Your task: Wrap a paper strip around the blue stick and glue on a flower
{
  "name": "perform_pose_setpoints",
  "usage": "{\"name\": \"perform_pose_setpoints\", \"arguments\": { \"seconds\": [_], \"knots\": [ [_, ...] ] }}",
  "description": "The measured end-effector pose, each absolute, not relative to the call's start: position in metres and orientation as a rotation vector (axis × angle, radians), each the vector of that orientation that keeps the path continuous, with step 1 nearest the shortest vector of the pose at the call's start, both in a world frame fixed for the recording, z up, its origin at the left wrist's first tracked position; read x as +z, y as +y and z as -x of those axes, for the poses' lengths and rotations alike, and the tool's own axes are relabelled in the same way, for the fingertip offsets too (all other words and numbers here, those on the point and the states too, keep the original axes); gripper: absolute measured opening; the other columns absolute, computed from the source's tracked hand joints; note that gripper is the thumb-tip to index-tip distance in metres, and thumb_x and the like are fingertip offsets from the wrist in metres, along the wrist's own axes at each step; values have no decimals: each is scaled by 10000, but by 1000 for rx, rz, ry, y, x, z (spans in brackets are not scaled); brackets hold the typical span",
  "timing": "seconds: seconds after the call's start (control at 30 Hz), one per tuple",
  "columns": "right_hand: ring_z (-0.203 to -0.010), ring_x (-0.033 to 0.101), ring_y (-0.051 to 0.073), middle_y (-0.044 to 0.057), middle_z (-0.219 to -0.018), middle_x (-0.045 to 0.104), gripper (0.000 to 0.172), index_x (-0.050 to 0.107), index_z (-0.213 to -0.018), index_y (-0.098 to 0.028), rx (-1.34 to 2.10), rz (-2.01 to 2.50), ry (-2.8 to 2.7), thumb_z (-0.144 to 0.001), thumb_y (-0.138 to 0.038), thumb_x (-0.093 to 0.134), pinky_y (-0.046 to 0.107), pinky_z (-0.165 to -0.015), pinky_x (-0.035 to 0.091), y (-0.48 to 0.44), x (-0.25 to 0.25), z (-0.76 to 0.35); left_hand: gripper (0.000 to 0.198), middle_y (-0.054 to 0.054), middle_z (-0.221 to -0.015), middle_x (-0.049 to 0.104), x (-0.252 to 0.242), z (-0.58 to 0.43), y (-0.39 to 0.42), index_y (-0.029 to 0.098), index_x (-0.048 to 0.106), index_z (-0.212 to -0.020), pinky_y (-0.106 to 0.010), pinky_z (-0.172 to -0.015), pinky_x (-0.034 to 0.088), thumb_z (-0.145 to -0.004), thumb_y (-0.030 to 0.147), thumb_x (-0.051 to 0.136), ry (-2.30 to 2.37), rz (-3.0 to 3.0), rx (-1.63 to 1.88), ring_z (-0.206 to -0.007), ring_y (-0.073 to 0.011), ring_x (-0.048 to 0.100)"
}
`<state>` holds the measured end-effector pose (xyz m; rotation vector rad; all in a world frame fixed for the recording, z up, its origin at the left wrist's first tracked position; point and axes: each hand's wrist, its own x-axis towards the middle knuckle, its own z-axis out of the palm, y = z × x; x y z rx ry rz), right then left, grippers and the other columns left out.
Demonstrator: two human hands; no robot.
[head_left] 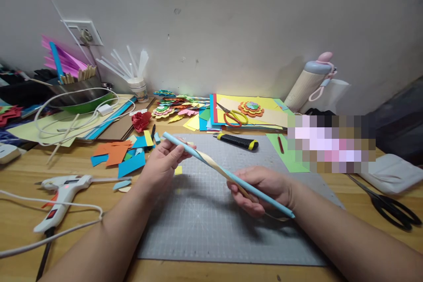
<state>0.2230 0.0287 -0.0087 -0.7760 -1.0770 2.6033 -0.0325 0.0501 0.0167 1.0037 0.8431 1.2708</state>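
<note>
A thin light-blue paper tube slants over the cutting mat, its left end higher in view. Part of it is wound in a spiral by a cream paper strip. My left hand pinches the tube near its left end between thumb and fingers. Farther down, my right hand lies under and around the tube, its curled fingers on the strip. The strip's loose tail shows below that hand. Part of the strip is hidden by the tube and fingers.
A grey cutting mat lies below, with a utility knife on it. At left are a hot glue gun, its cable and coloured paper scraps. Black scissors lie at right. Paper flowers and yellow-red scissors sit behind.
</note>
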Motion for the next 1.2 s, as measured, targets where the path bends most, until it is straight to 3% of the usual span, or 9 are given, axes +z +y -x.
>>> {"name": "perform_pose_setpoints", "arguments": {
  "seconds": [0.17,0.33,0.43,0.53,0.63,0.77,0.87,1.07,1.2],
  "knots": [
    [-385,460,52,-81,-522,477,305,508,-782,-176,2642,704,-1089,-784,-413,700,155,-370,380,20,-6,-213,206,-26,-843,743,14,29,47,205,658,-837,-326,-840,520,-720,324,779,776,-940,1264,-906,-190,684],
    [-439,542,84,-22,-570,553,313,532,-709,-149,2571,799,-1167,-813,-400,689,180,-389,425,12,-9,-203,236,-21,-786,736,17,23,41,198,663,-824,-341,-833,525,-688,333,802,794,-924,1247,-826,-187,692],
    [-651,654,131,42,-735,661,298,606,-835,-137,2408,860,-1152,-844,-433,640,245,-603,525,11,-6,-201,267,-47,-783,734,20,22,40,177,672,-799,-349,-808,529,-657,351,819,882,-967,1241,-788,-200,687],
    [-855,632,122,42,-934,663,337,630,-1021,-168,2038,963,-1201,-899,-474,554,259,-811,486,11,2,-198,277,-41,-757,728,19,23,43,170,670,-782,-338,-801,521,-656,368,815,993,-994,1252,-765,-193,682],
    [-629,593,112,-8,-778,612,395,614,-1119,-191,1825,1119,-1336,-829,-456,649,264,-613,493,9,6,-194,274,-31,-761,728,14,24,46,167,667,-785,-324,-824,506,-670,374,802,1047,-972,1274,-776,-181,681],
    [-417,493,71,-45,-633,570,450,577,-1226,-191,1837,1208,-1344,-825,-385,633,216,-399,398,6,3,-190,330,-45,-816,736,8,21,45,156,700,-865,-321,-831,510,-655,385,809,1061,-929,1244,-802,-176,678],
    [-370,467,60,-62,-542,544,448,573,-1228,-154,1846,1154,-1344,-832,-359,610,188,-356,349,5,2,-189,370,-63,-829,739,4,16,42,141,719,-912,-328,-830,515,-642,373,820,1050,-908,1200,-789,-173,676],
    [-345,505,49,-25,-667,640,405,555,-1131,-170,1883,1150,-1270,-802,-385,651,169,-332,365,1,2,-186,357,-79,-843,742,3,13,39,141,725,-908,-338,-843,504,-662,388,803,1040,-881,1162,-808,-181,676],
    [-360,550,81,-44,-615,620,404,517,-1085,-196,1942,1101,-1235,-788,-410,690,172,-331,393,0,1,-186,330,-65,-824,738,6,14,39,152,718,-859,-334,-834,499,-649,390,808,1022,-905,1145,-792,-178,671]
  ]
}}
